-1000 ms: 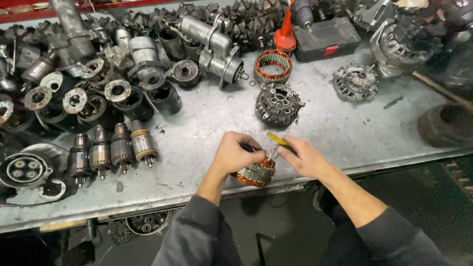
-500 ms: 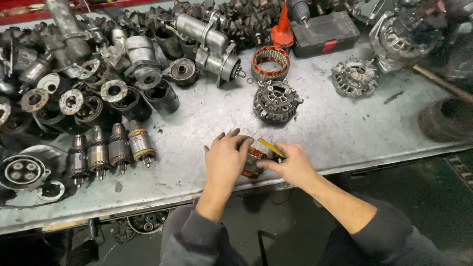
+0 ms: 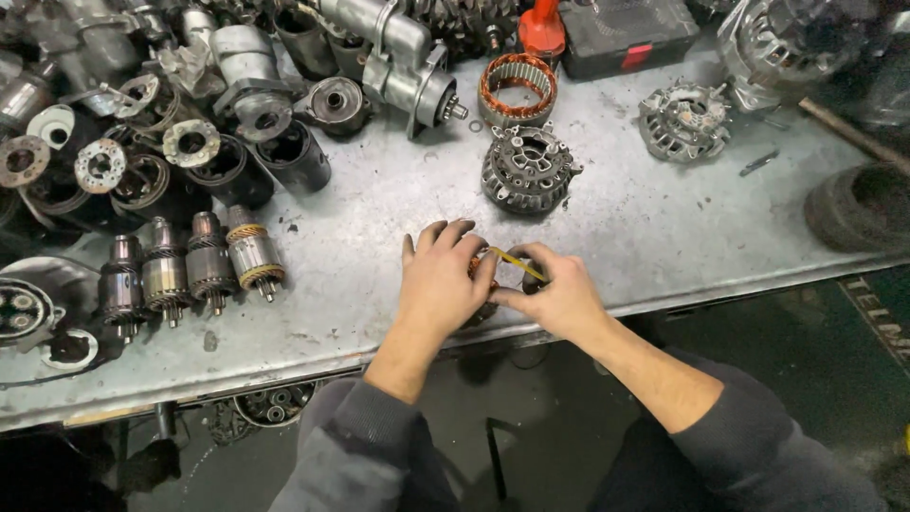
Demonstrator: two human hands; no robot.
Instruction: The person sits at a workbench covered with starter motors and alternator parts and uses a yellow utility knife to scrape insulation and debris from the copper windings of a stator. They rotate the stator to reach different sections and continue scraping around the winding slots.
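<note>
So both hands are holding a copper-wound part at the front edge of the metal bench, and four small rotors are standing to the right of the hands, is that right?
Not quite. In the head view the four small rotors stand to the left of the hands, not the right. The rest holds: the left hand and right hand hold the copper-wound part at the front edge of the metal bench.

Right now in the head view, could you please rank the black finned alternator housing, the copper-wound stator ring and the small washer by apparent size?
1. Black finned alternator housing.
2. Copper-wound stator ring, somewhat smaller, though slightly farther from the camera.
3. Small washer, plainly the smallest.

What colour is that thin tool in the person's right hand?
Yellow: the thin tool sticks out above the right hand, shown best in the head view.
</note>
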